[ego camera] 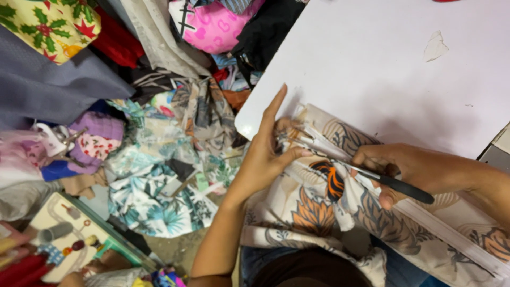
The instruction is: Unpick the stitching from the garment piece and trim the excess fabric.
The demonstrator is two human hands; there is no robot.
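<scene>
Left hand pinning floral fabric at white table edge, right hand gripping black-handled scissors, blade tips hidden in folds, fabric's lower end cut off.

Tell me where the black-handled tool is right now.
In the head view, the black-handled tool lies right of centre, gripped by the right hand, its tip reaching toward the left hand over the orange-leaf printed fabric at the white table edge.
</scene>
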